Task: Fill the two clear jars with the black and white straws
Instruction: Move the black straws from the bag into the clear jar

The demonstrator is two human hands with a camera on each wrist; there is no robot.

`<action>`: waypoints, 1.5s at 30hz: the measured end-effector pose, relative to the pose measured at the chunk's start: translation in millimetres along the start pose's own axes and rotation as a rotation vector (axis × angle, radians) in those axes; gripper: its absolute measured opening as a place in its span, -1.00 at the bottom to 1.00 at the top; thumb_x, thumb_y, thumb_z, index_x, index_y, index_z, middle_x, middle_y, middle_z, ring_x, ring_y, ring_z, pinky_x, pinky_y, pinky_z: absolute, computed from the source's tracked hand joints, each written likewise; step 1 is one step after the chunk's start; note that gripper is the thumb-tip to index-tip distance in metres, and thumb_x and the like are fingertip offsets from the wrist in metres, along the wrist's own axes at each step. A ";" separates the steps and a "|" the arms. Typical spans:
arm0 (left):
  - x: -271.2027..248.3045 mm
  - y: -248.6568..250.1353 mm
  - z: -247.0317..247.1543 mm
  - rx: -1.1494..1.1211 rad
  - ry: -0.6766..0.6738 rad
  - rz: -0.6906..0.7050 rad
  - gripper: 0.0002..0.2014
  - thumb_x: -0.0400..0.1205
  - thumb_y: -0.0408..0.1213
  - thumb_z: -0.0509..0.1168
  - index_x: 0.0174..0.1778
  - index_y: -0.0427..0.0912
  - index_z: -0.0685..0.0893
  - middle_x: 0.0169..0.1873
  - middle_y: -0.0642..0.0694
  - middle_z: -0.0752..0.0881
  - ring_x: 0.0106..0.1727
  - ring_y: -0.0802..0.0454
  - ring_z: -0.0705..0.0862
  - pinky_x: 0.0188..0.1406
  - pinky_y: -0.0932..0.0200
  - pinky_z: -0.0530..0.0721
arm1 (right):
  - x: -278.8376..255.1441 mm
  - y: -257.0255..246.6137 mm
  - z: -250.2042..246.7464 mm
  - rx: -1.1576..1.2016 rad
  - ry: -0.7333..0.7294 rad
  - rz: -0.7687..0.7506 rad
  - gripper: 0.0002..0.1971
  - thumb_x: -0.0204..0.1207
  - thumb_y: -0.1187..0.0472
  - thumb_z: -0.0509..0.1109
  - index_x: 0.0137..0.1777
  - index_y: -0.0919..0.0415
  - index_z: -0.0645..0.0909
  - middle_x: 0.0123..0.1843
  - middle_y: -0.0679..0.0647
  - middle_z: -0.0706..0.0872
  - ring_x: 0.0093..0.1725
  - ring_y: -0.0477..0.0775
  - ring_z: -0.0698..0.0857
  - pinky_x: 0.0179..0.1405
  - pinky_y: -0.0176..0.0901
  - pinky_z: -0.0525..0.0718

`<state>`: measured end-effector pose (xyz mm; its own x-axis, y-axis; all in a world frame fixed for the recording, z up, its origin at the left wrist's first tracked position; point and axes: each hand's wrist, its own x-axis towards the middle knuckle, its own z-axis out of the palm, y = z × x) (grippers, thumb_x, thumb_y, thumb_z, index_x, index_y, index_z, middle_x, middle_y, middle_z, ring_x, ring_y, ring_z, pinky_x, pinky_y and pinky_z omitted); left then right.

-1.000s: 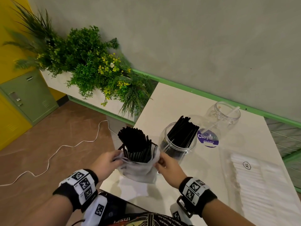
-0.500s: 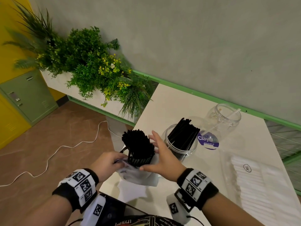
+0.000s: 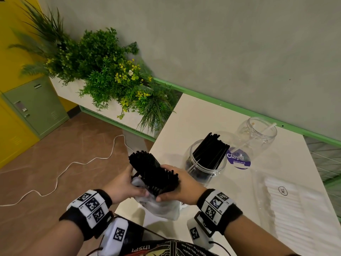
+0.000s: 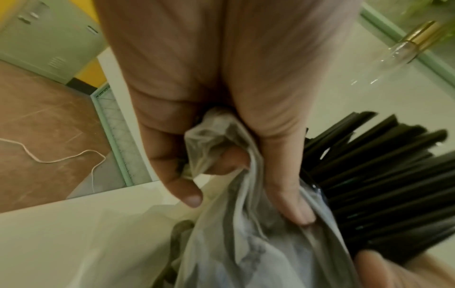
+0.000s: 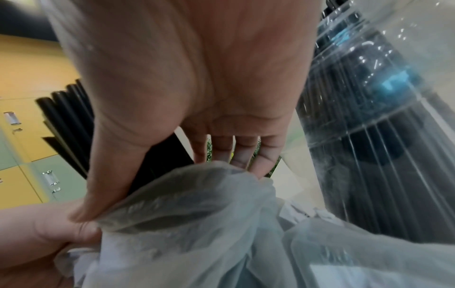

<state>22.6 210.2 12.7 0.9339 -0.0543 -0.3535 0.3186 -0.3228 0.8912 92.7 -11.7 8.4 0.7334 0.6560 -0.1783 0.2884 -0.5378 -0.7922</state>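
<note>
Left hand (image 4: pixel 221 109) clutches bag (image 4: pixel 246 243) | right hand (image 3: pixel 181 184) wraps black straws (image 3: pixel 154 172)

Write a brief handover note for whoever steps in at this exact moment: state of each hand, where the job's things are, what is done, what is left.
Left hand: grips the plastic bag.
Right hand: holds the black straw bundle, half out of the bag.
Near jar: part-filled with black straws.
Far jar: one white straw.
White straw pack: lies on the table.
Left: add the bundle, then the white straws.

Black wristbands (image 3: pixel 88 209) with white checkered marker tags
</note>
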 end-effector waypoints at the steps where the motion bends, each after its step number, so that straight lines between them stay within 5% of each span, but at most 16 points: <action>1: 0.9 0.0 0.1 0.011 -0.013 0.004 -0.07 0.07 -0.16 0.62 0.35 -0.01 0.34 0.01 0.00 0.76 -0.04 0.24 0.75 -0.11 0.32 0.68 | -0.3 -1.0 0.0 -0.014 -0.002 -0.004 -0.06 -0.01 -0.39 0.64 0.42 -0.19 0.44 0.23 -0.11 0.64 0.28 -0.04 0.60 0.32 0.09 0.58; 5: 2.4 3.9 -1.2 0.055 -0.067 0.032 -0.21 0.03 0.01 0.62 0.19 -0.03 0.53 0.05 0.05 0.75 0.10 0.23 0.70 0.16 0.27 0.63 | -1.0 -9.9 -4.9 -0.050 0.057 -0.018 -0.22 0.00 -0.25 0.68 0.27 -0.11 0.55 0.11 -0.04 0.55 0.18 -0.04 0.56 0.28 0.03 0.57; 8: 1.6 8.7 0.3 0.112 -0.064 0.034 -0.14 -0.03 0.17 0.60 0.19 -0.01 0.53 0.05 0.12 0.74 0.06 0.33 0.69 0.08 0.40 0.60 | 0.0 -18.3 -8.5 -0.046 0.113 -0.020 -0.46 0.05 -0.13 0.70 0.01 -0.09 0.59 0.04 0.01 0.55 0.11 0.05 0.58 0.20 0.01 0.58; 11: 3.0 11.1 4.1 0.150 -0.041 0.030 -0.07 -0.09 0.29 0.57 0.19 0.02 0.52 0.05 0.14 0.72 0.09 0.29 0.66 0.05 0.36 0.58 | -1.6 -26.6 -10.1 -0.028 0.155 -0.036 -0.64 0.10 -0.10 0.66 -0.29 -0.13 0.51 -0.19 0.07 0.65 -0.14 0.10 0.65 -0.13 0.05 0.64; 13: 3.8 12.3 5.8 0.169 -0.017 0.014 -0.11 -0.08 0.27 0.55 0.17 0.04 0.51 0.03 0.15 0.72 0.07 0.28 0.66 -0.01 0.36 0.58 | -5.7 -30.3 -12.5 0.022 0.175 -0.025 -0.66 0.14 -0.02 0.70 -0.28 -0.06 0.56 -0.25 0.06 0.71 -0.20 0.05 0.69 -0.15 0.08 0.66; 19: 2.9 14.8 7.4 0.176 0.009 0.026 0.00 -0.16 0.45 0.52 0.19 0.06 0.55 0.01 0.17 0.74 0.06 0.26 0.68 0.02 0.30 0.61 | -18.3 -32.3 -21.2 0.009 0.216 -0.027 -0.64 0.14 -0.21 0.62 -0.31 -0.05 0.55 -0.33 -0.06 0.67 -0.23 -0.08 0.65 -0.07 0.18 0.62; 23: 2.4 22.8 12.2 0.188 0.005 0.040 -0.13 0.00 0.29 0.59 0.22 0.09 0.50 0.03 0.21 0.70 0.11 0.24 0.67 -0.03 0.40 0.56 | -25.2 -34.0 -25.7 0.270 0.210 -0.006 -0.64 0.28 0.04 0.66 -0.02 0.18 0.69 -0.08 0.09 0.80 0.00 0.04 0.77 0.12 0.12 0.70; 25: 3.5 24.3 12.5 0.191 -0.002 0.048 -0.02 -0.12 0.44 0.53 0.21 0.12 0.48 0.05 0.19 0.71 0.11 0.24 0.67 0.07 0.31 0.60 | -28.2 -35.6 -28.1 0.380 0.229 0.007 -0.65 0.37 0.18 0.62 0.10 0.30 0.69 0.03 0.16 0.81 0.10 0.05 0.77 0.19 0.01 0.71; 29: 5.0 26.3 11.4 0.221 -0.006 0.075 0.04 -0.18 0.56 0.42 0.23 0.20 0.44 0.10 0.17 0.71 0.14 0.24 0.66 0.15 0.25 0.59 | -31.2 -41.3 -35.3 0.476 0.328 0.015 -0.75 0.41 0.17 0.58 -0.05 0.32 0.66 -0.17 -0.04 0.79 -0.08 -0.11 0.77 -0.07 -0.29 0.67; 33: 4.8 29.6 11.8 0.220 -0.019 0.091 0.04 -0.15 0.56 0.42 0.26 0.21 0.43 0.14 0.18 0.70 0.18 0.26 0.65 0.19 0.29 0.56 | -33.3 -51.7 -40.6 0.552 0.478 -0.035 -0.64 0.39 0.01 0.49 -0.22 0.32 0.53 -0.38 -0.07 0.54 -0.35 -0.18 0.55 -0.26 -0.44 0.52; 39: 3.9 34.1 11.7 0.248 -0.020 0.092 0.04 -0.18 0.60 0.36 0.23 0.24 0.39 0.13 0.21 0.67 0.15 0.25 0.63 0.05 0.42 0.51 | -28.2 -52.1 -44.8 0.548 0.596 -0.026 -0.68 0.38 0.09 0.60 -0.21 0.30 0.55 -0.36 0.02 0.62 -0.32 -0.08 0.61 -0.22 -0.27 0.61; 45: 2.4 36.9 12.1 0.267 -0.019 0.102 0.07 -0.16 0.62 0.34 0.27 0.23 0.36 0.17 0.20 0.62 0.24 0.19 0.59 0.19 0.27 0.52 | -23.3 -60.1 -54.1 0.570 0.643 -0.027 -0.68 0.42 0.08 0.57 -0.12 0.26 0.53 -0.31 0.04 0.63 -0.27 -0.01 0.63 -0.12 -0.09 0.60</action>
<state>34.7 186.7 41.4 0.9549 -0.1158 -0.2733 0.1669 -0.5518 0.8171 91.6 -23.3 91.8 0.9867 0.1449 0.0740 0.0841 -0.0650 -0.9943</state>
